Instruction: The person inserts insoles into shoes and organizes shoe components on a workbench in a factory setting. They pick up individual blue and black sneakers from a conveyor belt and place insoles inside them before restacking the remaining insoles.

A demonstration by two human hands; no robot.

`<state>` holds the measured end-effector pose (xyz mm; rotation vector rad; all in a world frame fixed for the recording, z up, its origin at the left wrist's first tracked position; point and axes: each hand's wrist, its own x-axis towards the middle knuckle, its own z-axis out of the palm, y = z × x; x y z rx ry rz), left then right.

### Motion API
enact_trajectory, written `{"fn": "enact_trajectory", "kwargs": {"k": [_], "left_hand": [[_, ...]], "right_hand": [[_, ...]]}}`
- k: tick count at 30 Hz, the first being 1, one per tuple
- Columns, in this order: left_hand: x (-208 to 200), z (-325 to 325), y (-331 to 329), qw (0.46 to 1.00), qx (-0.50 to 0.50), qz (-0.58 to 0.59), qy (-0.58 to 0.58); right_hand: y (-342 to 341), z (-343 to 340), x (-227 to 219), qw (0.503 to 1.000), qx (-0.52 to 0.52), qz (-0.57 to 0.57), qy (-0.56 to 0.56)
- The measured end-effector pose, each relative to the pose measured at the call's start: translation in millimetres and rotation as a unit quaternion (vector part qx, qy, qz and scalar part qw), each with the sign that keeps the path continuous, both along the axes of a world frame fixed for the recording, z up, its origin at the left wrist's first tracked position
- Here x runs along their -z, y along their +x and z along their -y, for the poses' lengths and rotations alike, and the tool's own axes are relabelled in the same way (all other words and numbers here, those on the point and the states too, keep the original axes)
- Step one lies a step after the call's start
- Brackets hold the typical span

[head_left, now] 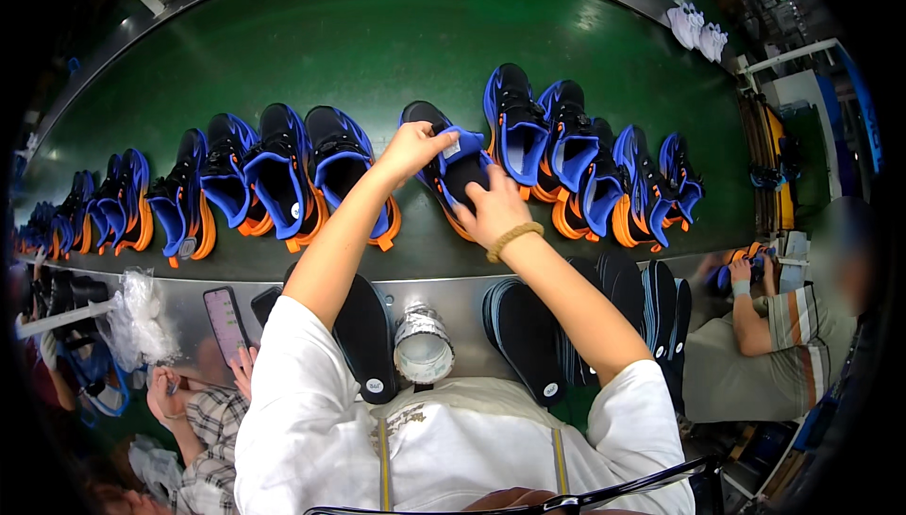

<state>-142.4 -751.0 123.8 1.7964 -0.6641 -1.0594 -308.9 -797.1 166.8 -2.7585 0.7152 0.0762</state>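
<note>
Centrally placed: one black-and-blue sneaker (451, 168) with orange sole, lying on the green belt surface (377, 43), toe toward the far edge, in the gap between two groups of like shoes. Left hand (412, 149) at the shoe's opening, fingers (436, 138) pinching the blue tongue or collar and lifting it back. Right hand (496, 209) at the heel end, beaded bracelet (514, 239) on the wrist, fingers curled and pressed together against the shoe's rear; whether they close around anything inside, cannot tell. Step judged: opening up the shoe, apparently mid-way through fitting or checking its interior. Next move judged to call for keeping the tongue held clear while the right hand works into the opening, heel steadied against sliding. Left neighbours: row of matching sneakers (283, 175), nearest just beside the left wrist. Right neighbours: second cluster of sneakers (576, 161), nearest touching or nearly touching the held shoe. Open room: broad bare belt beyond the toes; little room sideways. Near edge: metal rail (444, 293) between belt and body, carrying dark insoles (363, 336) left and a stack of insoles (528, 336) right, a roll of tape (423, 345) between them. Also noted: a phone (226, 321) on the rail at left, a co-worker's hand (243, 369) by it; a second co-worker (755, 326) seated at right.
</note>
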Motion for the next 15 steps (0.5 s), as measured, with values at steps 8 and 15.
{"fn": "enact_trajectory", "kwargs": {"k": [8, 15], "left_hand": [[-4.9, -7.0, -19.7, 0.961, -0.018, 0.275, -0.024], [-4.4, -3.7, -19.2, 0.971, -0.01, 0.238, -0.001]], "right_hand": [[13.5, 34.9, 2.4, 0.971, -0.127, -0.186, 0.083], [24.5, 30.7, 56.2, 0.977, -0.169, -0.131, -0.004]]}}
